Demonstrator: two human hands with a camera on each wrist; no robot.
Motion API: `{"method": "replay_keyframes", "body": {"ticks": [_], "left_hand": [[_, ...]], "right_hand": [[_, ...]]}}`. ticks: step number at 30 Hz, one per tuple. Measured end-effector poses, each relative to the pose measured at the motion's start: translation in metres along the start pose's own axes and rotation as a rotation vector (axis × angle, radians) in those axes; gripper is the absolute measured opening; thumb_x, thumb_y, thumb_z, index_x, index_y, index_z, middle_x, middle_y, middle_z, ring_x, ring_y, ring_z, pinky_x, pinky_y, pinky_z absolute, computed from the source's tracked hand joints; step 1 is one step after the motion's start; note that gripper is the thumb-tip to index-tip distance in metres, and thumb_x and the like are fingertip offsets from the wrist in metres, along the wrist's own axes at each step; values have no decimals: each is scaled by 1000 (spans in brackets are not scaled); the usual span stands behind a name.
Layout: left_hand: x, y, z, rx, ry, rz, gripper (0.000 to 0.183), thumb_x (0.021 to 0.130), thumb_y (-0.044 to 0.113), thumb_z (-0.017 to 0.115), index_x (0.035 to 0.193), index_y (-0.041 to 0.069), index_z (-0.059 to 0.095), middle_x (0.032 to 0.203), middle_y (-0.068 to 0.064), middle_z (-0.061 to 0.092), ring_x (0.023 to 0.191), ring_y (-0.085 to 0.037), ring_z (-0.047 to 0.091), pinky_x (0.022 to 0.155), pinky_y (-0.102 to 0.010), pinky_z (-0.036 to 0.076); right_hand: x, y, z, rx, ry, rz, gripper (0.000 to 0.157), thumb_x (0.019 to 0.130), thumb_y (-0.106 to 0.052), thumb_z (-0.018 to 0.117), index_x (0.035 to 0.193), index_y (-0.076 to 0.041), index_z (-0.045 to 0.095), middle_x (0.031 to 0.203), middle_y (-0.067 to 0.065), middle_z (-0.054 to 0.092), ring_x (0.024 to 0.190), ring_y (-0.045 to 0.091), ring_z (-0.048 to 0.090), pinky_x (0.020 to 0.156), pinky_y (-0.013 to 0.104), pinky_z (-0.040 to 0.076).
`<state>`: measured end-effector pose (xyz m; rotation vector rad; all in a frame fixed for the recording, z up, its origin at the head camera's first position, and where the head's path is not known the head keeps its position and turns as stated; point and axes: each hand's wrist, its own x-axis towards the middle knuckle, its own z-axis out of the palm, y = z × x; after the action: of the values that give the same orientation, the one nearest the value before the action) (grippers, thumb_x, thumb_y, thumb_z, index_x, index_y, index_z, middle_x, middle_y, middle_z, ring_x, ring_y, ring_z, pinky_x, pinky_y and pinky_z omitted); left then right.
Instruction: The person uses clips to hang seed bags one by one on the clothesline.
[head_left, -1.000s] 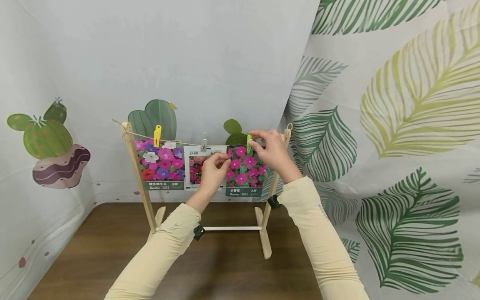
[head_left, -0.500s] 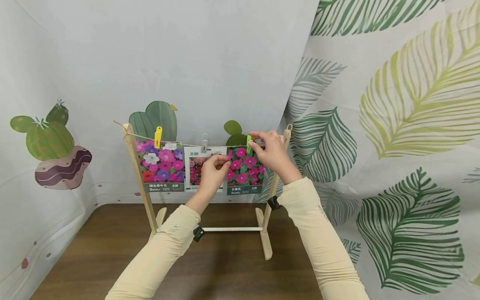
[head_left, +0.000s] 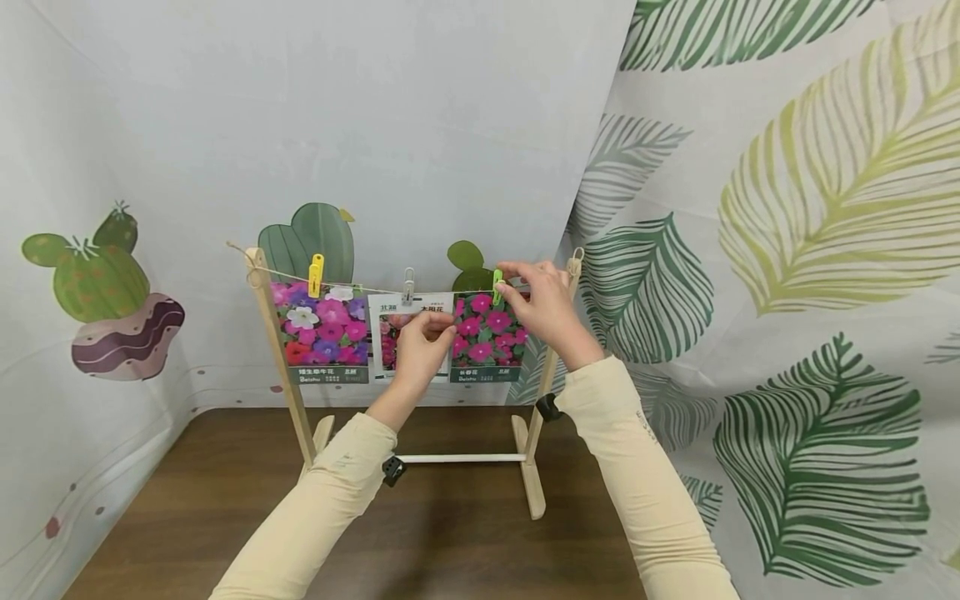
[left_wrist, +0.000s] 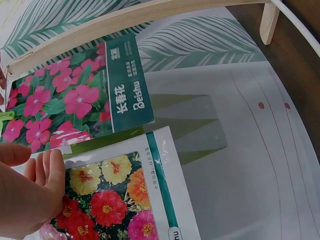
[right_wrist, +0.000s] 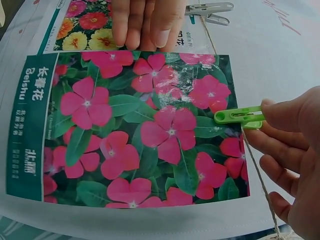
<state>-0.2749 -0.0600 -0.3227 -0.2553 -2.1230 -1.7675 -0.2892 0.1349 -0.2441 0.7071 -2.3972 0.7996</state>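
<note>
My right hand (head_left: 546, 307) pinches the tail of a green clothespin (right_wrist: 240, 116) between thumb and fingers. The clothespin's front lies over the top edge of a seed packet with pink flowers (right_wrist: 140, 130), right at the twine (right_wrist: 260, 177). My left hand (head_left: 423, 346) has its fingers extended beside that packet's left edge, with nothing visible held in them. It hides part of a white-bordered seed packet (left_wrist: 107, 200), which hangs in the middle from a clear clip (head_left: 408, 287). A third packet with mixed flowers (head_left: 322, 329) hangs at left from a yellow clothespin (head_left: 316, 276).
The twine runs between two wooden posts (head_left: 283, 358) of a stand with splayed feet (head_left: 531, 479) and a white crossbar (head_left: 461, 458). The stand is on a brown wooden table (head_left: 480, 542). Behind hang printed cloths with cacti (head_left: 101, 279) and large leaves (head_left: 821, 450).
The pink-flower packet's lower edge has swung up and back a little, level with its neighbours. My left hand has shifted slightly left from its edge. My right hand stays on the green clothespin.
</note>
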Motion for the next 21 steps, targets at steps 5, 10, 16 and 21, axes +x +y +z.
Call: {"method": "replay_keyframes", "body": {"ticks": [5, 10, 16, 21], "left_hand": [[-1, 0, -2, -8, 10, 0, 16, 91, 9, 64, 107, 4, 66, 101, -12, 65, 92, -24, 60, 79, -35, 50], [-3, 1, -3, -10, 16, 6, 18, 91, 8, 65, 108, 3, 65, 101, -12, 64, 92, -25, 60, 78, -32, 49], [-8, 3, -5, -7, 22, 25, 18, 90, 6, 65, 108, 2, 64, 101, -13, 63, 91, -25, 60, 80, -31, 47], [-14, 8, -7, -11, 16, 63, 18, 90, 5, 64, 108, 1, 63, 99, -14, 63, 90, -26, 60, 78, -29, 47]], "right_hand": [[-2, 1, -1, -1, 25, -32, 36, 95, -22, 62, 128, -9, 60, 115, 7, 65, 109, 26, 46, 97, 51, 21], [-5, 1, -1, -23, 62, -55, 37, 94, -20, 64, 128, -9, 60, 115, 6, 65, 112, 27, 47, 98, 52, 21], [-12, -3, -1, -45, 116, -85, 35, 94, -20, 63, 127, -8, 60, 116, 6, 65, 112, 28, 47, 98, 53, 23], [-20, -5, -2, -43, 189, -105, 32, 95, -18, 62, 125, -8, 61, 116, 8, 65, 109, 29, 48, 98, 54, 25]]}}
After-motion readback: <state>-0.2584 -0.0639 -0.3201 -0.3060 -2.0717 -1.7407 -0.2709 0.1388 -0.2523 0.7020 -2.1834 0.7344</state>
